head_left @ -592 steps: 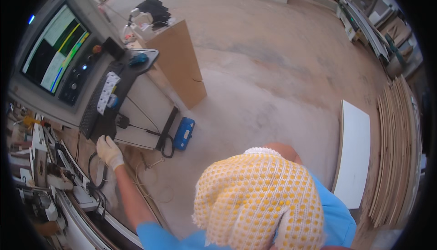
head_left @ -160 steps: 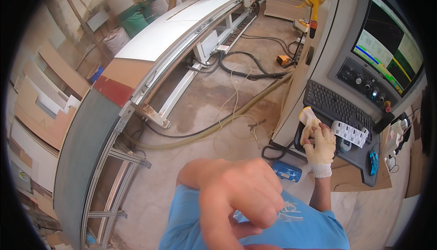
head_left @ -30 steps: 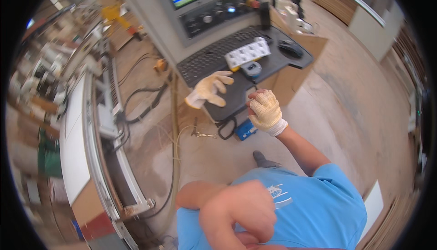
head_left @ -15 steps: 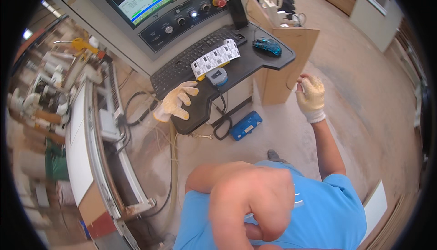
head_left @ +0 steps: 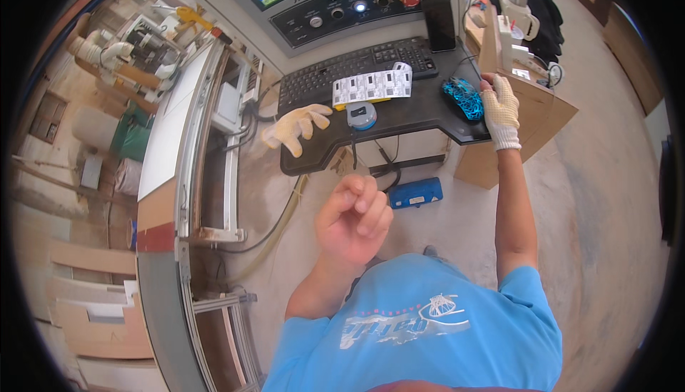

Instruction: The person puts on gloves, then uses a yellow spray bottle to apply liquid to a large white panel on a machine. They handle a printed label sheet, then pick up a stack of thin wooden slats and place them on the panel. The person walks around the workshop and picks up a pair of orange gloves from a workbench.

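Observation:
My bare left hand [head_left: 353,217] hangs in front of my chest with its fingers curled in and nothing visible in them. My right hand [head_left: 499,110] wears a knitted white glove and rests at the right edge of the black console desk [head_left: 421,121], touching the right side of a blue patterned mouse [head_left: 464,98]. Its fingertips are hidden against a wooden box [head_left: 521,117]. A loose white glove [head_left: 296,126] lies on the desk's left end.
On the desk are a black keyboard [head_left: 357,71], a white printed strip [head_left: 372,85], a round blue device [head_left: 362,115] and a black phone [head_left: 438,23]. Above is a button panel [head_left: 349,8]. A blue box [head_left: 415,192] lies on the floor; a long machine bed [head_left: 178,142] runs at left.
My right hand has come in from the open space at the right to the desk edge by the mouse. My left hand stays curled before my chest.

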`<action>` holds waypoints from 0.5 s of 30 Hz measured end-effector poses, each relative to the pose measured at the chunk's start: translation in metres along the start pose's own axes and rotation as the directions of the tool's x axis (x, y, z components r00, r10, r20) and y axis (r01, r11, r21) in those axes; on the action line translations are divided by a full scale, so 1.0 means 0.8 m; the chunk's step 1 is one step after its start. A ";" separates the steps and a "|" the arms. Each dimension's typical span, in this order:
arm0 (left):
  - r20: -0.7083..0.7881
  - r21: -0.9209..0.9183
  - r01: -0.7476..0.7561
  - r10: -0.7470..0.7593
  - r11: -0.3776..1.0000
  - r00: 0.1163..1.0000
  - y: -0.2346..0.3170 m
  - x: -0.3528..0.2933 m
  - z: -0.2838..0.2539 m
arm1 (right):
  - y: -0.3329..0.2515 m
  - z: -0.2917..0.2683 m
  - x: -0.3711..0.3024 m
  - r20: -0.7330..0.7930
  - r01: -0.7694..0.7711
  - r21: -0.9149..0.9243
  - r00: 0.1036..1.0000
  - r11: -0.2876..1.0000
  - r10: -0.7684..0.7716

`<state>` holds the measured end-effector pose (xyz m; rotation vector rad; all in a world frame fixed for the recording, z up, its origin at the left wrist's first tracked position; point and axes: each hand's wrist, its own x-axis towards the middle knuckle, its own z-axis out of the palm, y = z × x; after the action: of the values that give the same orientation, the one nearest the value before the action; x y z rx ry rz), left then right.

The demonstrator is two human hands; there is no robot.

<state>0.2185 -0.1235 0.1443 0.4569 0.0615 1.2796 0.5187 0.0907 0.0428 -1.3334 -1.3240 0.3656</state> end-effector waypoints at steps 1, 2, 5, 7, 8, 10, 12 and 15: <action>-0.029 -0.035 -0.012 0.011 0.999 1.000 -0.002 -0.004 -0.011 | 0.003 0.000 -0.001 0.025 0.071 -0.018 0.997 0.997 -0.071; -0.043 -0.080 -0.032 0.028 0.996 0.999 -0.005 -0.008 -0.019 | 0.005 -0.001 -0.002 0.044 0.102 -0.045 0.994 0.994 -0.100; -0.068 -0.111 -0.085 0.078 0.990 0.995 -0.007 -0.020 -0.028 | 0.005 -0.002 -0.002 0.105 0.155 -0.129 0.984 0.979 -0.142; -0.072 -0.096 -0.085 0.078 0.992 0.994 -0.006 -0.025 -0.027 | 0.003 0.000 -0.001 0.122 0.190 -0.158 0.978 0.969 -0.172; -0.100 -0.105 -0.098 0.087 0.990 0.991 -0.005 -0.026 -0.026 | 0.001 0.000 0.000 0.134 0.178 -0.163 0.978 0.970 -0.157; -0.061 -0.084 -0.099 0.094 0.992 0.994 -0.004 -0.027 -0.023 | -0.002 0.002 -0.001 0.151 0.134 -0.180 0.983 0.974 -0.108; -0.039 -0.084 -0.105 0.102 0.991 0.994 -0.006 -0.027 -0.022 | -0.004 0.001 -0.002 0.146 0.166 -0.181 0.979 0.969 -0.140; 0.007 -0.085 -0.105 0.106 0.991 0.994 -0.010 -0.027 -0.020 | -0.005 -0.001 -0.004 0.143 0.201 -0.198 0.974 0.959 -0.174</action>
<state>0.2147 -0.1407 0.1223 0.3987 -0.0266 1.3780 0.5161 0.0862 0.0448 -1.3627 -1.6168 0.1822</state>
